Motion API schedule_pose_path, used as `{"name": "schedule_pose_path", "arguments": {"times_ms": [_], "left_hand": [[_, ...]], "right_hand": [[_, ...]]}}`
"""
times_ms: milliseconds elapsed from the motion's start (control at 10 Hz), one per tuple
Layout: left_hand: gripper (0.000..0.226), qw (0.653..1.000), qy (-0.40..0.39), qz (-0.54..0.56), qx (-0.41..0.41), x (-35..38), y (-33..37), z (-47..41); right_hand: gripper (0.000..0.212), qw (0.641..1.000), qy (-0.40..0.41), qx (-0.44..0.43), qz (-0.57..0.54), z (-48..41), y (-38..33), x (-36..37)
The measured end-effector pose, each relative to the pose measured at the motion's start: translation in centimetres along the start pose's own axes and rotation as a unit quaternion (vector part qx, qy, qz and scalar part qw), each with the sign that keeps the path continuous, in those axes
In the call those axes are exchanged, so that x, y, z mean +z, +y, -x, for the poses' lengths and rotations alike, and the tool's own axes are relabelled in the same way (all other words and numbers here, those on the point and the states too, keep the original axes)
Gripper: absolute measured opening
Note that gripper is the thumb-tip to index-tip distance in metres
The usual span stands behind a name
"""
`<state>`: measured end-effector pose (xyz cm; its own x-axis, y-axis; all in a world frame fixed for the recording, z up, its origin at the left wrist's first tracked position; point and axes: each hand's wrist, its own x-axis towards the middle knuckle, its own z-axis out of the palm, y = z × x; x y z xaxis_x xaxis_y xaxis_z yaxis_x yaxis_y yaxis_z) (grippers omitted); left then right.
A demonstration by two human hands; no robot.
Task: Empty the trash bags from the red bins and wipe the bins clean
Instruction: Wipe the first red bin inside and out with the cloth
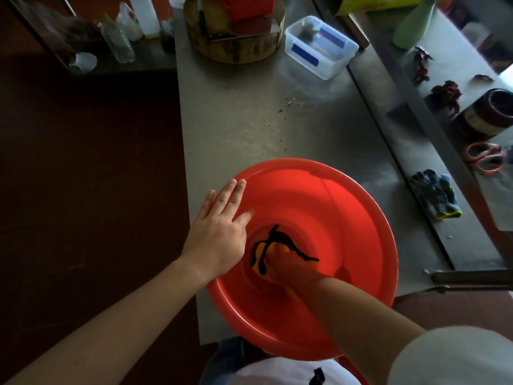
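Observation:
A round red bin [347,207] stands at the front edge of the steel table [249,120], right below me. My left hand [219,232] lies flat on its left rim, fingers straight, thumb inside the wall. Deep inside the bin my right hand [288,265] presses an orange cloth with black edging [261,257] against the bottom. How the right fingers lie on the cloth is hard to tell. No trash bag is in view.
A wooden chopping block [236,43] with a cleaver and a clear plastic box [322,45] stand at the table's far end. On the right ledge lie work gloves [437,194], red-handled scissors [485,159] and a dark bowl [491,112]. Dark floor lies to the left.

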<state>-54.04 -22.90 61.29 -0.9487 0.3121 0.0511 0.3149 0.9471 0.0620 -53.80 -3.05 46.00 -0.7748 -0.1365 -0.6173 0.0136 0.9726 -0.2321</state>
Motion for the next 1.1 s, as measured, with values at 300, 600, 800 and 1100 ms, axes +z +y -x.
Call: {"name": "schedule_pose_path", "arguments": {"times_ms": [300, 600, 800, 1100], "left_hand": [[0.046, 1.000, 0.003, 0.017, -0.014, -0.1, 0.3, 0.1], [0.046, 1.000, 0.008, 0.014, -0.010, 0.3, 0.4, 0.1], [0.044, 1.000, 0.003, 0.016, -0.007, 0.1, -0.2, 0.4], [0.045, 0.999, 0.000, 0.037, -0.016, -0.1, -0.2, 0.7]], "right_hand": [[0.042, 0.955, -0.101, -0.094, 0.264, -0.9, 1.9, -2.1], [0.053, 0.917, -0.132, -0.222, 0.305, -0.1, -3.0, 2.2], [0.045, 0.893, -0.213, -0.166, 0.359, -0.6, 0.9, -0.4], [0.048, 0.912, -0.193, -0.184, 0.313, -1.5, 2.1, -3.2]]}}
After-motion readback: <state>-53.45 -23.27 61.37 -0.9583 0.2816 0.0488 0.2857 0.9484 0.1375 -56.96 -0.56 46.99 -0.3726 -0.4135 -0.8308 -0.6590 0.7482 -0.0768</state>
